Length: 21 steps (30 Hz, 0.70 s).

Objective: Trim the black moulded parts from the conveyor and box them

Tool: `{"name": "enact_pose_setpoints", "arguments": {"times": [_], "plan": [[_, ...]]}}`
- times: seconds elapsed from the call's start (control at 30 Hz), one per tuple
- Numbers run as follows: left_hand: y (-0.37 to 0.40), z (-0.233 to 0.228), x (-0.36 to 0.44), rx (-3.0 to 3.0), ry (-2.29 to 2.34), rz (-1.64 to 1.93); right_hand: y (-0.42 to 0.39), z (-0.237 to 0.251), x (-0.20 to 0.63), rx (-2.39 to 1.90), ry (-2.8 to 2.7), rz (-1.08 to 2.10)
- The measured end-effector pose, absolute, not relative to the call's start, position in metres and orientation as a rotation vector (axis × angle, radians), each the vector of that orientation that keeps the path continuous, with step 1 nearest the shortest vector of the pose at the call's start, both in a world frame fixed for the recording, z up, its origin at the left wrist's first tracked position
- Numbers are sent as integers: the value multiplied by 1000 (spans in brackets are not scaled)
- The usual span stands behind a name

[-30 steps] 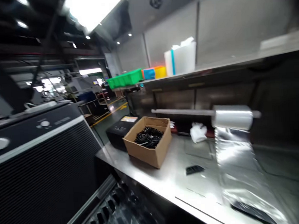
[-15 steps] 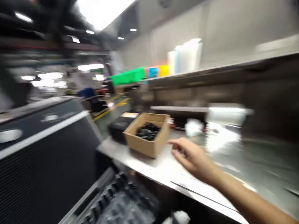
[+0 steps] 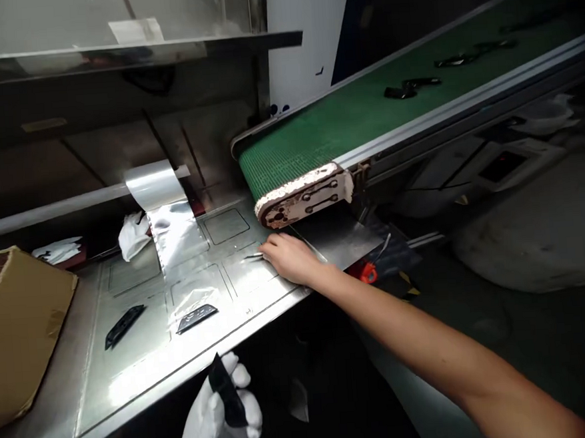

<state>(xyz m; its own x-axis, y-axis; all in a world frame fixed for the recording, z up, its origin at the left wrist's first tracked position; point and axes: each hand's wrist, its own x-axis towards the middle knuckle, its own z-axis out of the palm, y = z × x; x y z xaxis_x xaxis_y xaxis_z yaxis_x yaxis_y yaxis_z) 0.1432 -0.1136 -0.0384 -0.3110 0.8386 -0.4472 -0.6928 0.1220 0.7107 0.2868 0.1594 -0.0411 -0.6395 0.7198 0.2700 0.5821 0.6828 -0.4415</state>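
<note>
My left hand [image 3: 219, 421], in a white glove, is closed around a small black plastic part [image 3: 226, 392] in front of the bench edge. My bare right hand [image 3: 289, 258] rests low over the metal bench top, its fingers closed on a thin pointed tool [image 3: 255, 255] whose tip sticks out to the left. The rest of that tool is hidden by the fingers. Two similar black parts lie on the bench: one [image 3: 124, 326] at the left, another [image 3: 197, 318] nearer the middle, beside a piece of clear film [image 3: 198, 297].
A roll of clear film [image 3: 154, 183] hangs at the back, its sheet running onto the bench. At the left stands a cardboard box [image 3: 27, 337]. A green conveyor belt [image 3: 316, 130] carries several black parts and ends just behind my right hand. Crumpled white material [image 3: 134, 235] lies by the roll.
The view has swung right, from the box of black parts to the bench and conveyor. My right hand has gone from beside the box to the bench's right end, and now grips the thin tool.
</note>
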Motion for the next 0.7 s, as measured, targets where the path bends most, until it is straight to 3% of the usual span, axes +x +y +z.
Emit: {"name": "enact_pose_setpoints", "arguments": {"times": [0.1, 0.33, 0.7], "plan": [[-104, -39, 148, 273, 1021, 1629, 130, -33, 295, -957, -2473, 592], [-103, -55, 149, 348, 847, 1681, 50, 0, 325, -434, -2537, 1284], [-106, -51, 155, 466, 791, 1593, 23, -10, 304, -445, -2624, 1105]]}}
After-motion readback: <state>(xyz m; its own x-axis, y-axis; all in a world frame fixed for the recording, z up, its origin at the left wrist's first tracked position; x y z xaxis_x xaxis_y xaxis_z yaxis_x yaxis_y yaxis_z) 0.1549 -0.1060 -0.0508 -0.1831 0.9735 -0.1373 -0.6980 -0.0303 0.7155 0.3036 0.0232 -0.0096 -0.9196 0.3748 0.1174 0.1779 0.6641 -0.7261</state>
